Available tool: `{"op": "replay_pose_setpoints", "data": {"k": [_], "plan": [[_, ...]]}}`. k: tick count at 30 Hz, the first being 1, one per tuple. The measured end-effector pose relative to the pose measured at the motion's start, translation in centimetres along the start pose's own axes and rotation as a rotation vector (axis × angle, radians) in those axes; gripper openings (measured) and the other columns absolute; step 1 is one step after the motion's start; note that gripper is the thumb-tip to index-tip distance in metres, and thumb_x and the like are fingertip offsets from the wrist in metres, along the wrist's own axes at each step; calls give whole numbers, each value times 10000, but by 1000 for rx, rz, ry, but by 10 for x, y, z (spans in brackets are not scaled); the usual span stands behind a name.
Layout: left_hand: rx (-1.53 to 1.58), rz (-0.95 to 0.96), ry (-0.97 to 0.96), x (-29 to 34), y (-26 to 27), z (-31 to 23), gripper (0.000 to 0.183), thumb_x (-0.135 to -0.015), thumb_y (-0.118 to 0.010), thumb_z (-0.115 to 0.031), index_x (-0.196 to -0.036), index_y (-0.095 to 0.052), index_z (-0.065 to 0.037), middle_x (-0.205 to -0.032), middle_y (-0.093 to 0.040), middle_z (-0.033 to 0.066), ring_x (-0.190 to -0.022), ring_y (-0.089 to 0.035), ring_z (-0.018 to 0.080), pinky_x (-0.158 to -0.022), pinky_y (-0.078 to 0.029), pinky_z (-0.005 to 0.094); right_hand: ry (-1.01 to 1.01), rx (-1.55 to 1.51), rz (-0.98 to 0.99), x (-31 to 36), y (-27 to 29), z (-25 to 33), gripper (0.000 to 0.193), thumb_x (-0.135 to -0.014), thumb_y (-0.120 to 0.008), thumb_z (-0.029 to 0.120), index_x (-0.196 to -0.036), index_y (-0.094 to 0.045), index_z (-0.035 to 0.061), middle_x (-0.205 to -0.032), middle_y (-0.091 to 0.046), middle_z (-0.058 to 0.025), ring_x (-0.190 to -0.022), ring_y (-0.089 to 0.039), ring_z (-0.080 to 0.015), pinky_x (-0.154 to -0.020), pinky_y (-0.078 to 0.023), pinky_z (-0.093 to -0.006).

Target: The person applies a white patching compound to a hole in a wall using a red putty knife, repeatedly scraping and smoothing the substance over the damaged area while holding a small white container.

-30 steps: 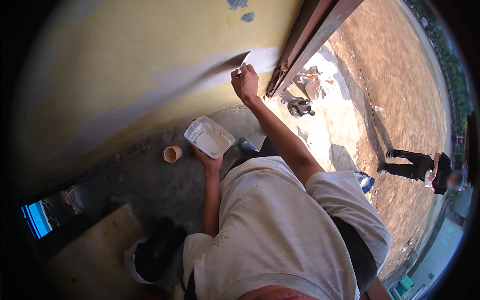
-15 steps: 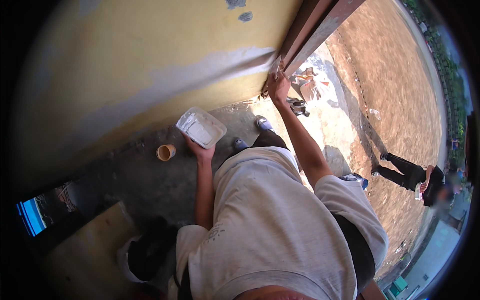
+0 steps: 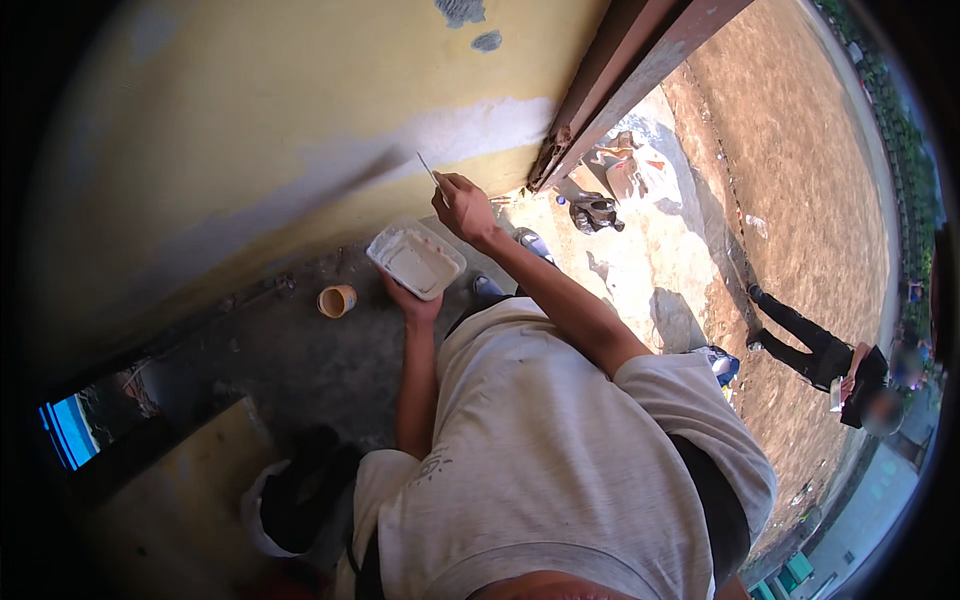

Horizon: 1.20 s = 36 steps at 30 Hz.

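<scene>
My left hand [image 3: 408,299] grips a rectangular clear plastic tub [image 3: 440,283] from below, with whitish paste spread inside it. In front of the yellow wall [image 3: 330,70], my right hand [image 3: 466,209] is closed on a thin, flat tool seen edge-on, which looks like a putty knife [image 3: 427,168]. Its blade points up and left, near a pale grey-white smoothed band [image 3: 470,127] on the wall; whether it touches the wall I cannot tell. The right hand is above and to the right of the tub.
A small orange-yellow cup [image 3: 337,301] stands on the dark floor left of the tub. A brown door frame or post [image 3: 640,85] bounds the wall at right. Beyond it lie a black plastic bag [image 3: 596,212] and a white sack [image 3: 637,178]. A person in black [image 3: 830,355] is outside.
My right hand has moved left and down from the brown frame, bringing the putty knife across the wall toward the tub. The left hand still holds the tub, nearly in place.
</scene>
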<state>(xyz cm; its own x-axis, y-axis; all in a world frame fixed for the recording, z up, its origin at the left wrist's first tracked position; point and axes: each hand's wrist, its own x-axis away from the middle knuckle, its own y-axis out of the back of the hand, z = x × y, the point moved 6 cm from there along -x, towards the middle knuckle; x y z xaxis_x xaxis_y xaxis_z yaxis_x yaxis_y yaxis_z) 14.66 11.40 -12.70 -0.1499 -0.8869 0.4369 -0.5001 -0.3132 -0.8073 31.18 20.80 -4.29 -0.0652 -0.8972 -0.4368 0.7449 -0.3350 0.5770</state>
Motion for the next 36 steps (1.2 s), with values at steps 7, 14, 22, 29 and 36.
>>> {"op": "replay_pose_setpoints", "data": {"k": [7,14,22,29,36], "plan": [[-2,-8,16,-5,13,4,770,-932,-405,-731,-1458,-458,-171,-1405,-543,74,-1273,-517,306,-1106,-371,515,-538,219,-221,45,70,-164,231,-857,-620,111,-1006,-683,-53,-821,-665,-251,-728,-663,-408,-685,-524,-478],[-6,-26,6,-4,6,0,724,-951,-395,-704,-1449,-472,-185,-1386,-564,57,-1240,-547,300,-1108,-373,535,-533,260,-443,9,43,-169,248,-859,-622,115,-1010,-655,-79,-861,-666,-231,-754,-652,-395,-709,-526,-460],[31,-36,-18,-7,7,-1,700,-957,-405,-692,-1461,-459,-208,-1417,-540,49,-1258,-533,293,-1120,-364,544,-115,41,-42,8,-31,-58,374,-868,-622,100,-1223,-626,-17,-1010,-670,-204,-937,-644,-369,-799,-544,-448],[13,13,-54,-7,-3,-9,693,-974,-376,-681,-1449,-465,-184,-1391,-555,64,-1230,-559,305,-1060,-429,535,-363,-267,197,40,30,-56,171,-916,-647,86,-1040,-591,-17,-935,-708,-168,-813,-708,-248,-779,-553,-339],[-113,98,-40,-1,-63,-19,836,-942,-364,-743,-1490,-394,-113,-1392,-547,150,-1222,-575,323,-1030,-475,529,-474,-691,238,16,113,29,201,-928,-707,114,-972,-543,6,-840,-693,-103,-729,-659,-132,-684,-517,-273]]}}
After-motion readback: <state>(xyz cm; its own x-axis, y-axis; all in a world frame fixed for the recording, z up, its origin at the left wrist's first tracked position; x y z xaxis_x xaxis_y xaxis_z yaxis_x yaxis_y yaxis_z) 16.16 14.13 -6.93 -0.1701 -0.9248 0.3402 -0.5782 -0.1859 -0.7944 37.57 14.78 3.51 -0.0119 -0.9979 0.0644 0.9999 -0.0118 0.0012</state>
